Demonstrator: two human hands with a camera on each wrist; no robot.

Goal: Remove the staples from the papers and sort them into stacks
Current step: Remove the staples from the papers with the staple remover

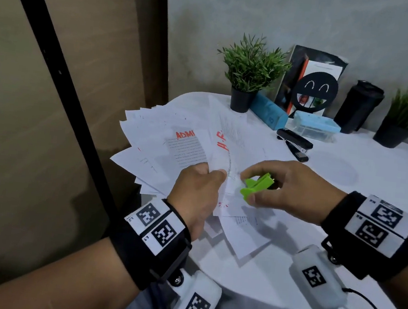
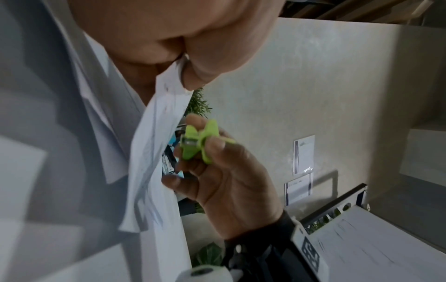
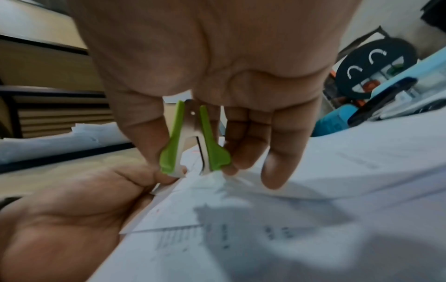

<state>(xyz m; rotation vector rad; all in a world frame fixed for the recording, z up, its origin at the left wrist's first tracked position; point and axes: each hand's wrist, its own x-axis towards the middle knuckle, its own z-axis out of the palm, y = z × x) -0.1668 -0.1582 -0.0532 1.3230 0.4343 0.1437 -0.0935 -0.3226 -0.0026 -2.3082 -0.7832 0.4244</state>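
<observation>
My left hand pinches the corner of a stapled set of white papers with red lettering, lifted over the table. My right hand grips a green staple remover between thumb and fingers. In the right wrist view the staple remover points its metal claws down at the paper corner, right beside my left thumb. The left wrist view shows the staple remover close to the edge of the held papers. The staple itself is not visible.
Several printed sheets lie fanned across the left of the white table. A black stapler, a clear box with blue lid, a blue case, two potted plants, a black bottle stand behind.
</observation>
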